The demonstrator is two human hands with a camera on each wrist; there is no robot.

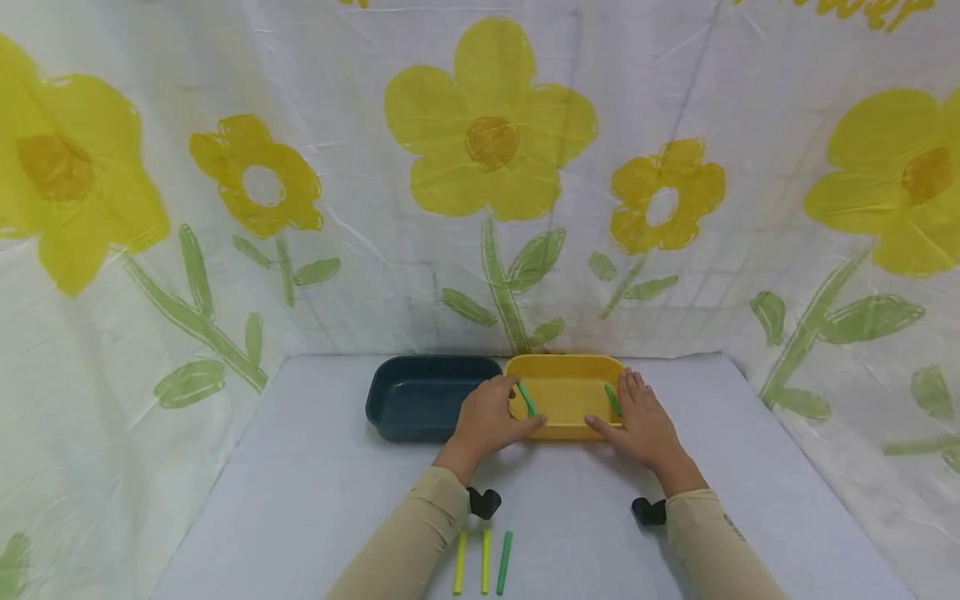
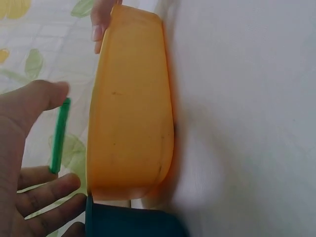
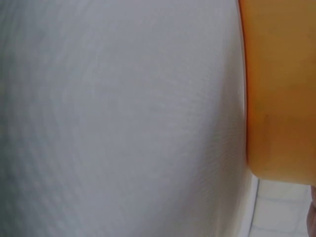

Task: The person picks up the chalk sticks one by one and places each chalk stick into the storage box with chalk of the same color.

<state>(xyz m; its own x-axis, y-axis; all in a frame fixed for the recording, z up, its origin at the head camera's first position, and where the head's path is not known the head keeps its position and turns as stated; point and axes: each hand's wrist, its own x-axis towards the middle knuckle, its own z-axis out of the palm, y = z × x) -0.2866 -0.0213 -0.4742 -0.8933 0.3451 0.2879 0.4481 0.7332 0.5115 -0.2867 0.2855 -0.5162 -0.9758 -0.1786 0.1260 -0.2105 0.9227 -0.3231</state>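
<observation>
My left hand (image 1: 491,417) pinches a green stick (image 2: 60,136) by its two ends, thumb at one end and a finger at the other. It is over the left end of the yellow tray (image 1: 570,431), where that tray meets the dark blue tray (image 1: 420,432). At the yellow tray's right end, my right hand (image 1: 643,423) lies along the rim with straight fingers and the thumb spread toward the front edge. Another green stick (image 1: 612,399) shows inside the tray beside those fingers. In the right wrist view only a bit of fingertip (image 3: 312,217) appears past the tray.
Two yellow sticks (image 1: 460,562) and a green stick (image 1: 505,562) lie near the front of the white table (image 1: 300,500), beside the left sleeve. Behind both trays hangs a white curtain (image 1: 360,275) with printed yellow flowers.
</observation>
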